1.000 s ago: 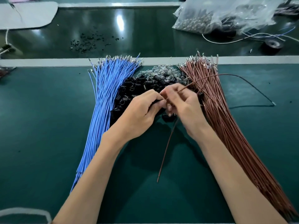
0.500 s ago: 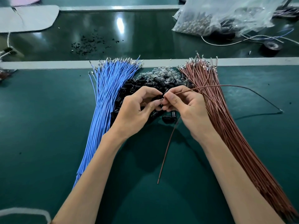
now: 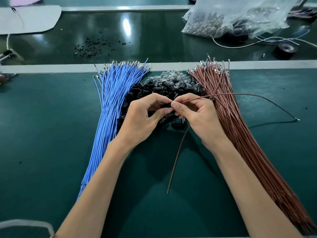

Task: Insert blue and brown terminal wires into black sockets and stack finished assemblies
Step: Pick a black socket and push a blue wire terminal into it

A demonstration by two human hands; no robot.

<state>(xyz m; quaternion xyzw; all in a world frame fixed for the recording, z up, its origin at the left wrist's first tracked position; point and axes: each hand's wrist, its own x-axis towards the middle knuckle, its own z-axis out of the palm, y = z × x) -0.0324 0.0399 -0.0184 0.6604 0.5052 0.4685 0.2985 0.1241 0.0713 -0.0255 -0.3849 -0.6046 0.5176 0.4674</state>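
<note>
Your left hand [image 3: 145, 117] pinches a black socket [image 3: 166, 105] above the socket pile [image 3: 154, 86] at mid-bench. Your right hand [image 3: 197, 115] has its fingers clamped on a brown wire [image 3: 240, 94] aimed at it. A crooked entry (the opening is hidden) could bend the terminal.

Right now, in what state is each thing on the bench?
left hand, grips a black socket.
right hand, pinches a brown wire at the socket; seating hidden.
blue bundle, lying flat, fanned.
brown bundle, lying flat.
loose sockets, heaped between the bundles.
tape roll, lying flat.
</note>
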